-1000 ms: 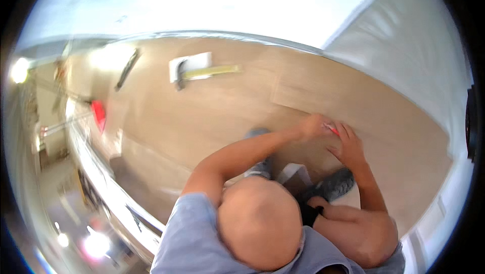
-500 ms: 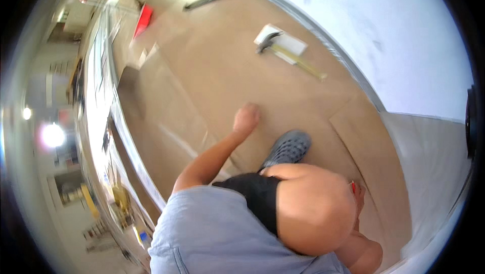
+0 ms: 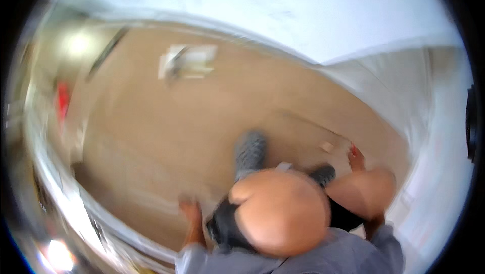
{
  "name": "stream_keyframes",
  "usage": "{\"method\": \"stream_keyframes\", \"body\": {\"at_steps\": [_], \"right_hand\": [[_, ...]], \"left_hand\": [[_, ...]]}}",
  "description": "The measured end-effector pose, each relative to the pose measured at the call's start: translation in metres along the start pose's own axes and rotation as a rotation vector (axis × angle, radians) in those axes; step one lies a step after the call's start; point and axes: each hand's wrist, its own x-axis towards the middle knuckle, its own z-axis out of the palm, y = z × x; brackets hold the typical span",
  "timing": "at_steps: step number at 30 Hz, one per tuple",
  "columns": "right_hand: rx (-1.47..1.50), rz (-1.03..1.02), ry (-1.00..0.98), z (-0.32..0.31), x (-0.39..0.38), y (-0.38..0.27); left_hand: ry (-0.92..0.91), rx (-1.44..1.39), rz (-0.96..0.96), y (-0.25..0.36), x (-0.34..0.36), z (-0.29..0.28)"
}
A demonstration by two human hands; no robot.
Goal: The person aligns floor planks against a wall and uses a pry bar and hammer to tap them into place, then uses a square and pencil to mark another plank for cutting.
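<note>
Red object (image 3: 354, 151), small and smeared by motion, was at the fingertips of your right hand (image 3: 356, 162), out beyond your right knee (image 3: 361, 188) and near the end of a dark seam in the brown floor (image 3: 202, 117). You had those fingers closed around it, though blur hid the exact grip and the object's kind. Your left hand (image 3: 190, 210) was well apart, out to the left of your left knee (image 3: 283, 211) and over the floor; you cannot tell from the blur whether its fingers were curled or spread.

A pale tan scrap (image 3: 327, 146) lay just left of your right hand. Your left shoe (image 3: 251, 151), grey, pointed forward, while your right shoe (image 3: 324, 174) showed between your knees, partly covered.

Farther ahead, a hammer (image 3: 175, 64) lay on a white pad (image 3: 204, 52), and any print on either was too smeared to read. To their left you had a long dark bar (image 3: 107, 53), set aslant, and a red item (image 3: 62, 101) nearer the left edge. Faint grey marks (image 3: 281, 15) showed on the white wall (image 3: 242, 1), too indistinct to make out as writing. Pale sheeting (image 3: 389, 92) bordered the floor on your right.
</note>
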Motion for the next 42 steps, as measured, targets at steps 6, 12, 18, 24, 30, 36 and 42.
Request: {"method": "stream_keyframes", "body": {"at_steps": [6,12,18,24,30,36,42], "right_hand": [[0.031,0.389,-0.015,0.095,-0.232,0.084],[0.478,1.086,0.131,0.182,-0.453,0.057],[0.276,1.261,0.194,0.303,-0.601,0.024],[0.538,1.442,0.121,0.348,-0.607,-0.061],[0.555,1.354,0.198,0.385,-0.594,-0.098],[0.601,1.351,0.075,0.389,-0.592,-0.109],[0.911,1.236,0.243,0.383,-0.548,-0.017]], "left_hand": [[-0.182,0.122,0.299,0.081,0.023,-0.079],[-0.344,0.472,0.635,0.191,0.074,-0.159],[-0.548,0.791,0.830,0.306,0.102,-0.171],[-0.658,1.046,0.916,0.378,0.114,-0.151],[-0.747,1.158,0.970,0.407,0.112,-0.108],[-0.774,1.211,0.982,0.412,0.107,-0.075],[-0.746,1.158,0.952,0.409,0.108,-0.065]]}}
